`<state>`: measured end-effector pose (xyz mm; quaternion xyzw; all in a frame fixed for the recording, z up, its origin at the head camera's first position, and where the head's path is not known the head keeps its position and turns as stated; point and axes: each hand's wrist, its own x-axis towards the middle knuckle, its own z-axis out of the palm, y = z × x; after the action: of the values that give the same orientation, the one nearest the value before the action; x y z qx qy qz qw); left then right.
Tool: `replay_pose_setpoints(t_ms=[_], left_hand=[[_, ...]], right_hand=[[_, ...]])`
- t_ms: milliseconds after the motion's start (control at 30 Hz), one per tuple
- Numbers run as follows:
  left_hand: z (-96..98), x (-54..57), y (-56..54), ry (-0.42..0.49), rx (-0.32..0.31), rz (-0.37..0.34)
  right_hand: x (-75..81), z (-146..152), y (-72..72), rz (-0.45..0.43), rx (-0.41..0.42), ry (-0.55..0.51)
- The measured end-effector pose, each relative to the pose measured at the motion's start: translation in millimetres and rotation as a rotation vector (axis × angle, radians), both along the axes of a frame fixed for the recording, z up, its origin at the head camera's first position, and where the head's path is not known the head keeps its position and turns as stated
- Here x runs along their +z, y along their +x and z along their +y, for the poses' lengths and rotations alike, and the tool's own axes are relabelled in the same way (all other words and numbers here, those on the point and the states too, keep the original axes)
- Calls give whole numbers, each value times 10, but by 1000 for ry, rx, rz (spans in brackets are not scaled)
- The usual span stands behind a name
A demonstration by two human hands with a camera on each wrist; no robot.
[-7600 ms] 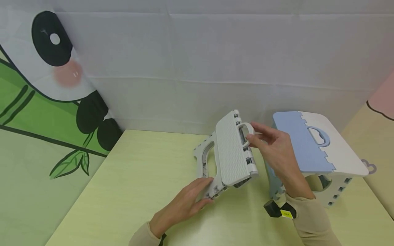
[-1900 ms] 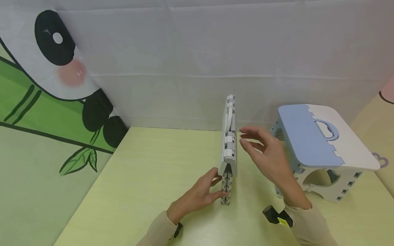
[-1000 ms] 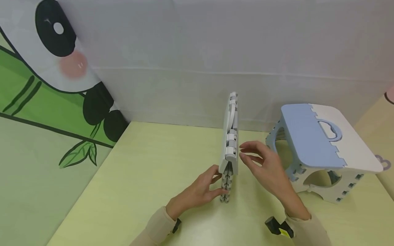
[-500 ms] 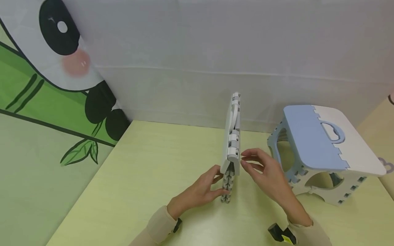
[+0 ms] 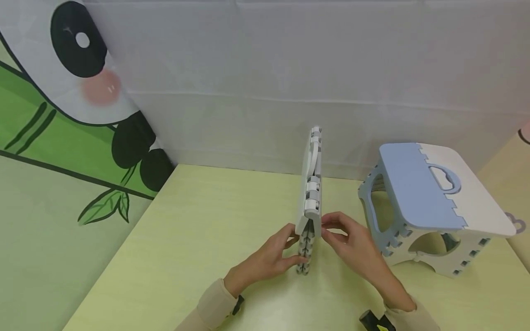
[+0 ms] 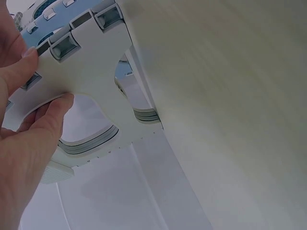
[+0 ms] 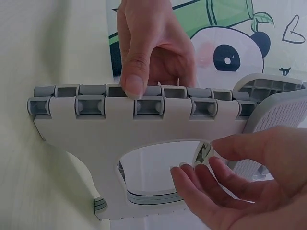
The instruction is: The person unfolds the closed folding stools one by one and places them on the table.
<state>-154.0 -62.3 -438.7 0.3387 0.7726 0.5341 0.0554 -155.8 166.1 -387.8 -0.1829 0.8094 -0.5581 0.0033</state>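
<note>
A folded white-and-grey folding stool (image 5: 313,195) stands on edge, narrow side toward me, in the head view. My left hand (image 5: 268,257) grips its folded legs low down. In the left wrist view, the thumb lies on the hinged edge of the leg panel (image 6: 88,72) and the fingers hook into its oval opening. My right hand (image 5: 349,243) is at the stool's right face, fingertips right at the lower edge of the seat panel. From the right wrist, its bent fingers (image 7: 240,187) and thumb stand apart before the opening, holding nothing.
An unfolded blue-and-white folding stool (image 5: 414,188) stands to the right, its blue carry handle (image 5: 453,181) on top. Both stools are on a pale yellow-green table (image 5: 186,239). Behind rises a white cloth backdrop (image 5: 269,59) with a panda picture at left.
Earlier the white stool was tilted with legs partly spread and my right hand at its handle; now it stands folded. Lately my right hand has slid down to the seat panel's lower edge.
</note>
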Motion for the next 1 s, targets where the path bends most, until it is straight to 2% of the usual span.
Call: replay_pose_setpoints(t_ms=[300, 633, 1000], left_hand=[[6, -16, 4, -6, 4, -3], [3, -15, -3, -5, 2, -11], [-2, -9, -6, -9, 3, -29]], right_hand=[[-78, -16, 43, -25, 41, -13], [-148, -31, 86, -14, 83, -4], [-207, -7, 56, 35, 194, -30]])
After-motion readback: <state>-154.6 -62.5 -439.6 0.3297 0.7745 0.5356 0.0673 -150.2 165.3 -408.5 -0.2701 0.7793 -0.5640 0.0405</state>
